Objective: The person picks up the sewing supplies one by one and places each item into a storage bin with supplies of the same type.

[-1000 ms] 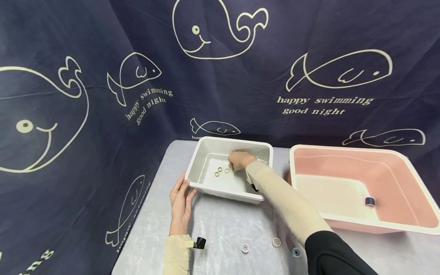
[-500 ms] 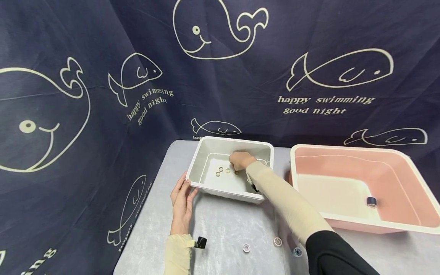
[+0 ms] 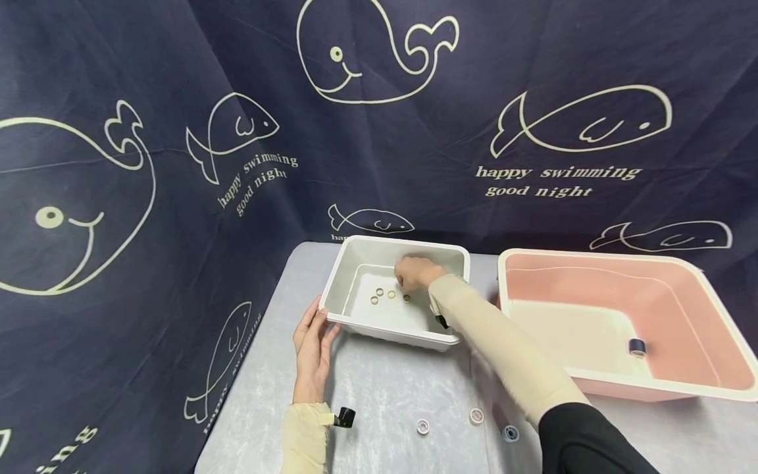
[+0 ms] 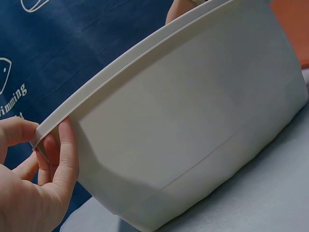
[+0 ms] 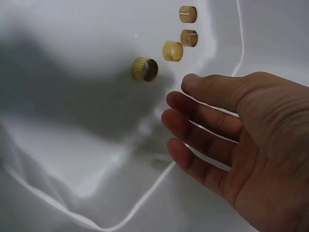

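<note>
A white plastic bin (image 3: 385,336) stands on the table; my left hand (image 3: 312,349) grips its near left corner. In the left wrist view that hand (image 4: 41,179) has thumb and fingers on either side of the rim. Inside the bin is my right hand (image 3: 417,273), holding nothing. Seen from the right wrist, this hand (image 5: 241,130) has extended, slightly bent fingers, apart from the rings. The nearest brass-coloured, dimpled ring (image 5: 140,69) stands on edge on the bin floor. A paler yellow ring (image 5: 169,51) and two more brass-coloured rings (image 5: 184,14) lie beyond it.
A larger pink bin (image 3: 592,260) stands to the right, with a dark, short cylinder (image 3: 637,347) inside. On the table in front lie a pale ring-shaped piece (image 3: 422,427), a reddish one (image 3: 476,416) and a bluish one (image 3: 510,433). A dark fish-print cloth (image 3: 379,164) hangs behind.
My right hand has come off the nearest ring, which now stands free in view below the fingers. The right forearm has shifted slightly right. My left hand keeps its grip on the bin.
</note>
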`<state>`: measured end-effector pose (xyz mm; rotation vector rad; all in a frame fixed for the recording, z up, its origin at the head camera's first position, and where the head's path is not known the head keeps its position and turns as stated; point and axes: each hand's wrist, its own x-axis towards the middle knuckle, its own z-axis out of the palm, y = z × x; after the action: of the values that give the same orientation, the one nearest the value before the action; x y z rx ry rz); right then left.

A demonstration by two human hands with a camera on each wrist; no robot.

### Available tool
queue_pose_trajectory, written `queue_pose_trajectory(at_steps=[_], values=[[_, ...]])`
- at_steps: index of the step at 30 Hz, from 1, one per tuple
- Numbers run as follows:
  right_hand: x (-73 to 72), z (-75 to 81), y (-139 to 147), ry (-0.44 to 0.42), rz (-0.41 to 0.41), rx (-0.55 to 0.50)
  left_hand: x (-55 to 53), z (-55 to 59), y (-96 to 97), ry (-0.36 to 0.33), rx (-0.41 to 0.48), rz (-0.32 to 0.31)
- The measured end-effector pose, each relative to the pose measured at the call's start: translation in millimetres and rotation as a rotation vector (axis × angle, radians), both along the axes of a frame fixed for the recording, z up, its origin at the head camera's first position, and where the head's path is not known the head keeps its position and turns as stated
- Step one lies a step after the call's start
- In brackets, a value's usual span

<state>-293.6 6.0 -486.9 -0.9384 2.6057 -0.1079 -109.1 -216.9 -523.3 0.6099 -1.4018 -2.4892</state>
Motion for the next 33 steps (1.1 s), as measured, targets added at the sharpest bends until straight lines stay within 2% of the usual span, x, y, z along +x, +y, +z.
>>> queue_pose_trajectory(at_steps=[4,11,17,26,33], values=[[1.7,13.3,5.1,0.009,0.010,-0.011,-0.5,-1.1,1.3,-0.001,0.003,0.008],[11.4,45.3,18.3,0.067,0.082,-0.025,-3.9,-2.0,4.2,0.010,0.019,-0.020],[19.0,70.1,27.9,0.013,0.119,-0.076,-5.2,-0.7,2.8,0.015,0.021,-0.006],[34.3,92.4,51.9,0.014,0.115,-0.169,3.0,1.3,-0.2,-0.010,0.003,-0.022],[50.8,106.4,80.2,0.101,0.091,-0.225,7.8,6.4,1.3,-0.005,-0.019,-0.027]])
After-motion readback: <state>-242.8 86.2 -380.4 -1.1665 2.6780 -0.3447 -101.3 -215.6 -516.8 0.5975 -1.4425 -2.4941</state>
